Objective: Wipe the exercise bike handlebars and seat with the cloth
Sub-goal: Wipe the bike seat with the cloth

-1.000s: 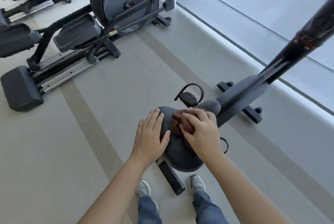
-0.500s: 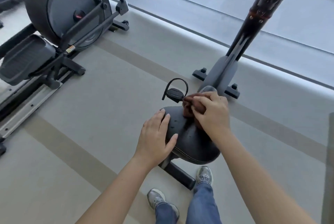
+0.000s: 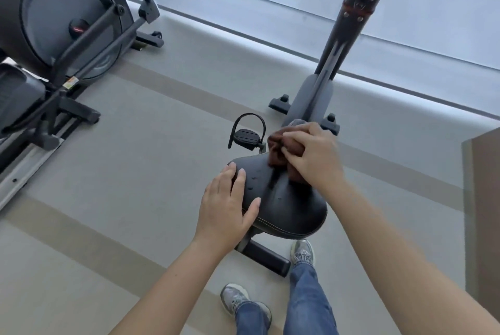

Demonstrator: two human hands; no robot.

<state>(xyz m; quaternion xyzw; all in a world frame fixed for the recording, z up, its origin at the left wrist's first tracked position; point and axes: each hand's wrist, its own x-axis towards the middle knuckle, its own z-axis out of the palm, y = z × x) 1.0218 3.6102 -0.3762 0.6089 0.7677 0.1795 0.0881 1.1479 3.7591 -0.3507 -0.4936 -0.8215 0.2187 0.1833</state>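
Elliptical trainer fills upper left of frame. Bike post runs from centre to the top right. Black seat at centre, nose pointing up-frame. Left hand lies flat on the seat's left edge, fingers straight. Right hand grips the bunched brown cloth, pressed on the seat's nose. Strapped pedal sits just left of the cloth.

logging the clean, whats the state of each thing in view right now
seat, uncovered at the wide end, small spots on top
cloth, bunched, pressed on the seat's narrow end
right hand, grips the cloth
left hand, flat on the seat's left side, fingers straight
pedal, strap empty, no foot on it
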